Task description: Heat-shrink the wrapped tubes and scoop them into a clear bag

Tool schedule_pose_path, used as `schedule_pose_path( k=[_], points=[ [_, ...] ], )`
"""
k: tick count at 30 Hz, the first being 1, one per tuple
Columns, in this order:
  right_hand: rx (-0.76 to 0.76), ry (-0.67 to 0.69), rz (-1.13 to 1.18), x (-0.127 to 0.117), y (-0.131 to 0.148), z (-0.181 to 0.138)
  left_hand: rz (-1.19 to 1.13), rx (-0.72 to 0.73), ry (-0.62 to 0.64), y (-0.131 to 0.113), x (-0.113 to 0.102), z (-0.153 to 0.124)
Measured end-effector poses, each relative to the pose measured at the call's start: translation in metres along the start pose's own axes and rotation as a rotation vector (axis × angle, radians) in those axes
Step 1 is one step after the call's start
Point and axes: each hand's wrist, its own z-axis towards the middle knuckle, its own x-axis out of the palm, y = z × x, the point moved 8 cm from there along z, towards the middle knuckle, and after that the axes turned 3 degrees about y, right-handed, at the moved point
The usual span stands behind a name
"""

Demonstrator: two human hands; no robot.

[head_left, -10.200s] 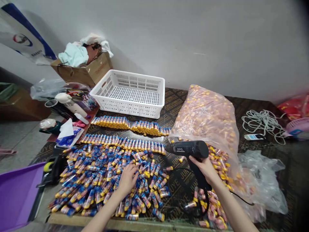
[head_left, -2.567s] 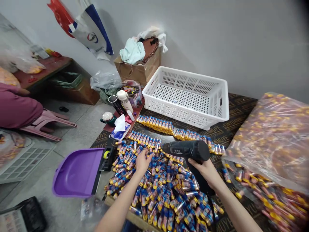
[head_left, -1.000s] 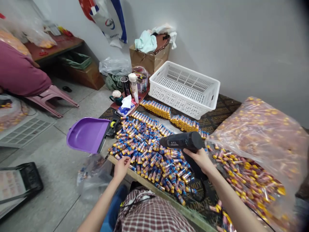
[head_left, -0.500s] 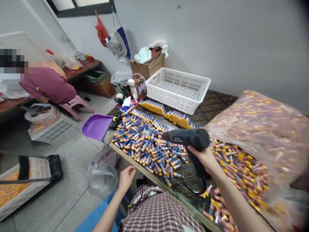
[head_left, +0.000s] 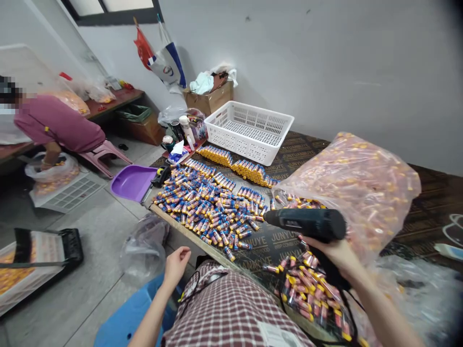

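My left hand (head_left: 176, 262) hangs off the near edge of the worktop (head_left: 282, 241), fingers loosely curled, holding nothing, just above the blue seat (head_left: 125, 320). My right hand (head_left: 338, 253) is wrapped around the grip of the black heat gun (head_left: 307, 224); its nozzle points left, above a bare dark strip of worktop.

Containers, near to far:
- Clear bag (head_left: 142, 243) on the floor below the worktop edge; contents too blurred to tell.
- Large clear bag (head_left: 356, 180) at right, packed with pink-and-yellow tubes (head_left: 307, 289); more of them spill from its mouth toward the near edge, under the heat gun.
- Purple dustpan (head_left: 132, 180) juts off the left edge; nothing in it.
- White slotted basket (head_left: 249, 130) at the far side; I see nothing inside.
- Brown box (head_left: 208, 99) by the wall, cloth heaped on top.

Loose blue tubes (head_left: 202, 207) run right up to the near-left edge; tidy rows lie between them and the basket.

Open room: grey floor at left, well apart from a person in a purple top (head_left: 54, 127).
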Motion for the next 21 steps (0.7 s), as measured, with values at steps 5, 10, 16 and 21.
schedule_pose_path(
  k=[5,10,16,21],
  points=[
    [-0.038,0.04,0.052,0.068,-0.025,0.033,0.058,-0.001,-0.024,0.016,-0.019,-0.012],
    [-0.025,0.019,0.132,0.1,-0.029,0.044,0.039,-0.012,-0.03,0.023,-0.022,-0.004],
    [-0.017,0.09,0.266,0.154,-0.012,0.047,0.014,0.025,0.062,-0.001,-0.002,0.028],
    [-0.027,0.115,0.26,0.193,0.004,0.062,-0.002,0.032,0.118,0.001,0.004,0.047]
  ],
)
